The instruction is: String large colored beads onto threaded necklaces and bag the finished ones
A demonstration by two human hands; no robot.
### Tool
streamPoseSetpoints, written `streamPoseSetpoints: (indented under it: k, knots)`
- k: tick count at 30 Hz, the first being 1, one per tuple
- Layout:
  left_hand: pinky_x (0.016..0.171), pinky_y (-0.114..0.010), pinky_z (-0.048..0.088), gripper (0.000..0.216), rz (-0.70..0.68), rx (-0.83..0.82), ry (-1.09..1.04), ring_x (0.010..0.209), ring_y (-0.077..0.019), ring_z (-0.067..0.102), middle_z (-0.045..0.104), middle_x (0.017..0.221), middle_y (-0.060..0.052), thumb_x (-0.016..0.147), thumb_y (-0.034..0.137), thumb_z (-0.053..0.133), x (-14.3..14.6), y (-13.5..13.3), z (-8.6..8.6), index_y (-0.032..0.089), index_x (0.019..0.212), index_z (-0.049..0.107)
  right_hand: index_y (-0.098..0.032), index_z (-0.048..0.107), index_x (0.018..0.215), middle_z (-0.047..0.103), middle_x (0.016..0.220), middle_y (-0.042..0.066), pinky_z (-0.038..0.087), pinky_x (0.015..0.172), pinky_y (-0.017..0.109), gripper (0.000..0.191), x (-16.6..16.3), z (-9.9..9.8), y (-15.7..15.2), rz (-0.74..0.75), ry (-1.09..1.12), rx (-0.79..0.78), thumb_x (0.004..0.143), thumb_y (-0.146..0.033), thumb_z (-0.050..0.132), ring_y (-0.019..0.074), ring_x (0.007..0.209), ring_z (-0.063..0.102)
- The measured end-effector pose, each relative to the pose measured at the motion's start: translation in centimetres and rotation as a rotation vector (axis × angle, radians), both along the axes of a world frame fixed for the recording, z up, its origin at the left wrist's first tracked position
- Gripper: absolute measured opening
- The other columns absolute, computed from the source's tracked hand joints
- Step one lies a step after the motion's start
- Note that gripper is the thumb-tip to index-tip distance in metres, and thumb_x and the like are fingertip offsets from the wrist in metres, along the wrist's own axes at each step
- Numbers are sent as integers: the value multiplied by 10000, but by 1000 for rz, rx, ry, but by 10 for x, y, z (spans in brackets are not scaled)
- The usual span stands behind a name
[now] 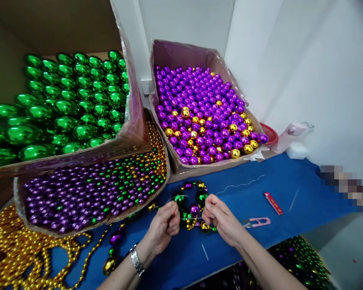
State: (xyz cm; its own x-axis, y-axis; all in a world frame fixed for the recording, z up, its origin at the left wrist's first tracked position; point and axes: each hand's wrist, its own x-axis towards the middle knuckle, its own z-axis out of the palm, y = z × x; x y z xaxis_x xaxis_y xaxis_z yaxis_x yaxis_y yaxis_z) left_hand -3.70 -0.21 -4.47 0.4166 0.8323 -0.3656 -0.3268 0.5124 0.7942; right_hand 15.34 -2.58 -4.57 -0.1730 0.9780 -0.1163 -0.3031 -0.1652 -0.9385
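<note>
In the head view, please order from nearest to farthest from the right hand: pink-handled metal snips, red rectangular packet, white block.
1. Pink-handled snips, right of the right hand.
2. Red rectangular packet, just beyond the snips.
3. White block, far back right.

Two hands (165, 223) (218, 215), one wristband (136, 259), one snipper (260, 222), one red packet (273, 203); beads (196, 90) (too many to count).

Whitish walls (290, 76) stand behind the blue-topped worktop (316, 203); a white socket (146, 86) shows on the back one.
</note>
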Motion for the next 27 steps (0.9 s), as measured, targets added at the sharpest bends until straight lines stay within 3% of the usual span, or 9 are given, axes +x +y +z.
streamPoseSetpoints:
  k: [2,4,7,9,12,16,20,24,27]
  knots:
    - [419,-198,228,302,2,94,26,414,-59,262,436,523,49,881,401,495,2,0,11,179,687,430,-211,429,782,380,585,-71,290,526,217,231,3,8,1,33,-97,36,897,-400,495,93,528,381]
    - [508,-220,341,288,13,264,125,519,-82,412,591,736,-28,891,386,482,5,2,26,165,707,503,-214,511,897,414,583,-72,277,513,213,167,5,17,3,56,-191,73,864,-368,565,95,525,383]
    - [783,-278,420,247,26,555,311,920,-180,536,571,1147,-95,869,335,530,11,6,46,156,714,597,-240,559,1040,411,550,-86,241,488,212,205,3,33,6,131,-488,225,846,-297,594,90,492,382]
    - [921,-317,377,239,21,665,354,1140,-243,456,514,1253,-99,866,317,535,16,9,52,156,712,620,-236,586,933,424,554,-79,245,495,215,86,-1,42,7,161,-705,373,886,-282,530,88,495,403]
    - [953,-339,366,240,38,622,251,1179,-254,444,536,1234,-98,882,314,509,25,12,48,159,724,602,-205,524,705,480,618,-51,284,555,222,267,-4,56,9,125,-809,485,941,-280,426,97,576,465]
    - [912,-349,400,236,36,502,78,1028,-215,537,614,1068,-70,913,375,436,38,10,31,185,917,576,-203,510,689,502,650,-36,280,588,238,293,1,73,14,55,-764,494,950,-294,414,113,617,470]
    - [933,-347,401,268,-130,630,192,1052,-220,534,609,1082,-71,856,347,549,47,8,21,181,1067,558,-197,562,704,512,644,-34,297,587,230,274,6,79,27,28,-554,394,917,-352,487,112,615,459]
    - [879,-349,449,207,-128,738,415,945,-212,593,645,987,-69,817,308,605,51,11,15,168,967,582,-189,574,783,471,587,-45,330,526,204,326,4,66,44,-46,-409,296,906,-468,460,94,535,436]
    - [825,-333,479,254,-31,685,426,932,-206,625,664,985,-74,861,301,546,51,17,11,181,1084,522,-193,505,822,393,556,-65,350,481,192,419,6,49,57,-166,-303,206,896,-580,361,86,482,416]
